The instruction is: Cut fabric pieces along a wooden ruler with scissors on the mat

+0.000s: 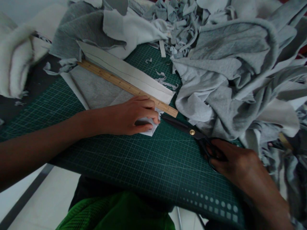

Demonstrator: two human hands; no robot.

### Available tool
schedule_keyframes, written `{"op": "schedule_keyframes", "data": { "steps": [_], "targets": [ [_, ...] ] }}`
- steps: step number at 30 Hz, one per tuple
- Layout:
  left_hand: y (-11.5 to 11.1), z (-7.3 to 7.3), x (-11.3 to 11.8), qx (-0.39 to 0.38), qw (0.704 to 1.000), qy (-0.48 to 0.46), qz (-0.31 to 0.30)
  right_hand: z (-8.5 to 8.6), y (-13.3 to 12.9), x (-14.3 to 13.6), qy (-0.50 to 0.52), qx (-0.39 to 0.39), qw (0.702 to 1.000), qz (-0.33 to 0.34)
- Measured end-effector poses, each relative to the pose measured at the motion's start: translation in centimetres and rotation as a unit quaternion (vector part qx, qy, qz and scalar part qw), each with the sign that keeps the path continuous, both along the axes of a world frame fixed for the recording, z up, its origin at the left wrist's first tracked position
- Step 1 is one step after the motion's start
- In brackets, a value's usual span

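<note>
My right hand (236, 159) grips a pair of black scissors (182, 126) by the handles, its fingers through the loops. The narrow blades point left, and their tips touch or nearly touch the edge of a grey piece of fabric (103, 88). My left hand (139, 115) rests on that fabric, fingers curled and thumb bent around its near corner. A wooden ruler (120, 83) lies slantwise along the fabric, just beyond my left fingers. Right behind the ruler is a white strip (127, 70) with a dark line along it.
A green cutting mat (144, 163) covers the table. Heaped grey fabric (223, 70) lies at the right, and small scraps (177, 22) pile up at the back. More grey cloth (81, 28) and a white fleecy roll (14, 60) are at the left. Thin offcuts (165, 80) lie beyond the strip.
</note>
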State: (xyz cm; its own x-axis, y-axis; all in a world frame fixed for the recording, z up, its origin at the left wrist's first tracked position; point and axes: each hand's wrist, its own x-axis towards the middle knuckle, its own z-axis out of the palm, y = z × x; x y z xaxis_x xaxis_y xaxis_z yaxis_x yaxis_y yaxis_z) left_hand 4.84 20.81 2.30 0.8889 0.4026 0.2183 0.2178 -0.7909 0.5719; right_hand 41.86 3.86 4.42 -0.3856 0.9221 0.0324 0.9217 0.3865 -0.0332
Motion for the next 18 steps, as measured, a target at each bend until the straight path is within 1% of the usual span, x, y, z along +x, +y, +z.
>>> {"op": "schedule_keyframes", "data": {
  "steps": [4,7,12,18],
  "targets": [
    [0.0,0.0,-0.1,-0.002,1.000,0.015,0.000,-0.2,0.1,0.4,0.009,0.020,1.000,0.021],
    [0.0,0.0,-0.2,0.000,1.000,0.016,-0.001,-0.2,0.3,0.9,0.007,0.018,0.999,0.025],
    [-0.1,0.0,-0.2,0.005,1.000,0.008,-0.001,0.2,0.8,1.4,0.001,0.013,0.998,0.069],
    [-0.1,0.2,-0.2,0.004,1.000,0.015,0.002,0.3,0.9,1.1,0.009,-0.002,0.999,0.051]
  ]
}}
